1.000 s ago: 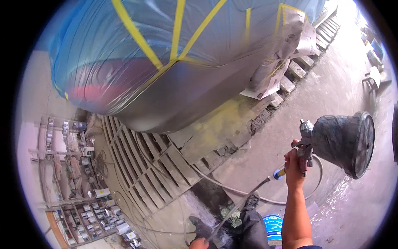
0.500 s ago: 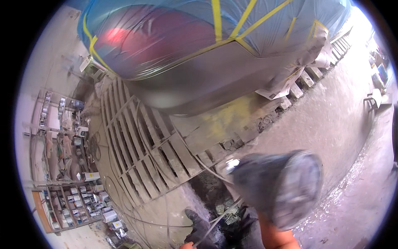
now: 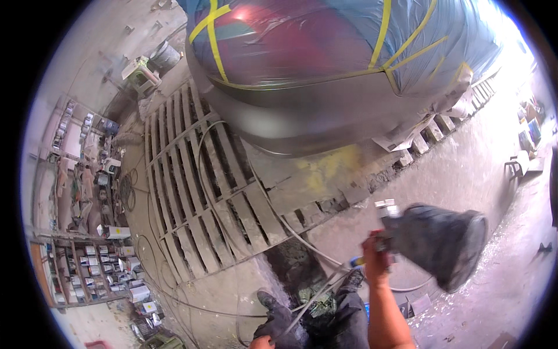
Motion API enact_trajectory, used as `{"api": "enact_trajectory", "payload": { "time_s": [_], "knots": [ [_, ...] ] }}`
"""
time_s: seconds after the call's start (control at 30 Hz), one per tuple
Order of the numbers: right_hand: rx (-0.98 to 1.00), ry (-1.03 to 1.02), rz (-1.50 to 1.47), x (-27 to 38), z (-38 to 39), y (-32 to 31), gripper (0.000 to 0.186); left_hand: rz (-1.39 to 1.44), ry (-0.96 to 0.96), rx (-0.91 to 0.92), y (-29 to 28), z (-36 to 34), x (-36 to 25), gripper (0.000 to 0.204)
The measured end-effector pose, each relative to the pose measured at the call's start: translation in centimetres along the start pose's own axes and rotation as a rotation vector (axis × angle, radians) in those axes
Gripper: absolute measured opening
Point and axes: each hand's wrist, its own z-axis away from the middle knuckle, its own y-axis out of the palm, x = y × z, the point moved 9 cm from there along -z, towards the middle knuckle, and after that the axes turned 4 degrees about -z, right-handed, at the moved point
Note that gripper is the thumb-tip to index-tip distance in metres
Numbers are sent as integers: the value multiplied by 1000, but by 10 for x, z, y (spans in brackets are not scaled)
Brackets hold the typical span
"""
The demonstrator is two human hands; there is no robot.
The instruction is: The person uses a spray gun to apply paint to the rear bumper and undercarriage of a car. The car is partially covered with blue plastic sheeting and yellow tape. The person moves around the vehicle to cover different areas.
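Observation:
My right hand (image 3: 376, 259) is closed round the handle of a spray gun, out in front of me at the lower right. The gun's big dark cup (image 3: 442, 241) tilts to the right, slightly blurred, and its silver nozzle (image 3: 386, 207) points up and left. A grey hose (image 3: 314, 299) runs from near the blue and yellow fitting below the handle toward my left hand (image 3: 263, 342). That hand is closed round the hose at the lower edge, partly cut off. Ahead, apart from the gun, is a car's grey bumper (image 3: 290, 119) beneath blue masking film (image 3: 325, 41) with yellow tape.
Slatted floor grating (image 3: 192, 192) lies below the car, with hoses across it. A dark pit (image 3: 296, 264) opens before my feet. Shelves with cans and boxes (image 3: 99, 273) line the left wall. A stool (image 3: 139, 75) and bucket (image 3: 164, 55) stand at the far left.
The spray gun and my right hand have moved right, and the cup now tips downward to the right. My view has shifted, so the car sits further right. The left hand stays low.

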Motion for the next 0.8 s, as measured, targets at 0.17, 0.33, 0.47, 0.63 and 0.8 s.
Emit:
{"api": "enact_trajectory", "payload": {
  "time_s": [0.17,0.33,0.47,0.63,0.8],
  "knots": [
    [525,-52,205,-9,74,131,20,-48,-125,89,11,13,57,44],
    [358,77,88,15,63,122,17,-45,-131,57,13,17,74,45],
    [-63,-75,-68,71,33,20,15,45,-114,61,20,11,71,44],
    [-238,-38,-30,106,38,-23,30,9,-86,62,7,12,43,43],
    [250,-43,246,51,42,46,30,-27,-77,55,7,14,44,45]
  ]
}}
